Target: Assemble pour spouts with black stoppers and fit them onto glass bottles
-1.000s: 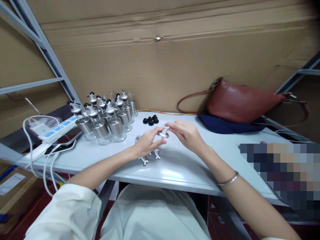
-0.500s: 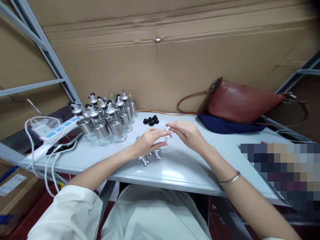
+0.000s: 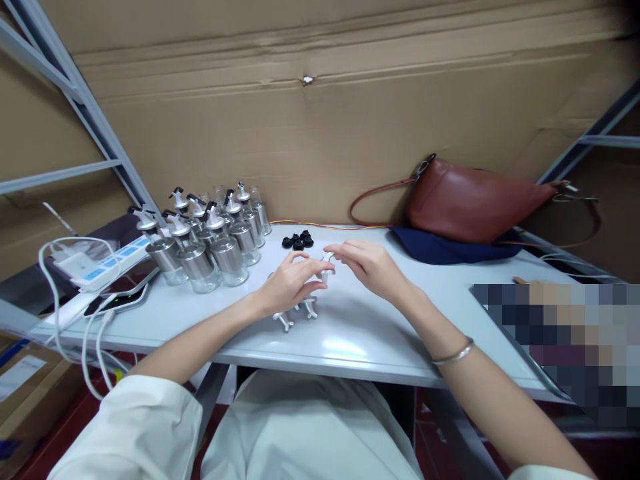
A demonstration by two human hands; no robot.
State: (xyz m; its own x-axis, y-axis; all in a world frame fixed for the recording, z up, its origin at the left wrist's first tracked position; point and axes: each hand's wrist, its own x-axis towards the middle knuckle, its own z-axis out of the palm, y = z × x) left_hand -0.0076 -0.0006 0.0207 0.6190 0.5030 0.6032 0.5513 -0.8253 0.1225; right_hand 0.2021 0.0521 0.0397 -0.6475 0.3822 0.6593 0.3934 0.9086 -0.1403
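Over the middle of the table, my left hand (image 3: 293, 281) pinches a small silver pourer top (image 3: 327, 274) between thumb and fingers. My right hand (image 3: 371, 268) is closed at the fingertips on the upper end of this same piece; whether a smaller part sits there is hidden. Below my left hand lie several similar silver pourer tops (image 3: 311, 308), partly covered by the hand. Behind it, several black stoppers (image 3: 299, 241) are grouped on the table.
At the left stand several glass bottles with steel sleeves (image 3: 196, 262), many carrying pourer tops. A white power strip (image 3: 113, 263) and cables lie beside them. A brown bag (image 3: 475, 200) rests on dark blue cloth (image 3: 430, 251) at the back right. Cardboard (image 3: 280, 133) walls the rear.
The view has shifted slightly, so the scene sits a little further left. Both hands stay together at the silver pourer top, the left fingers slightly more bent.
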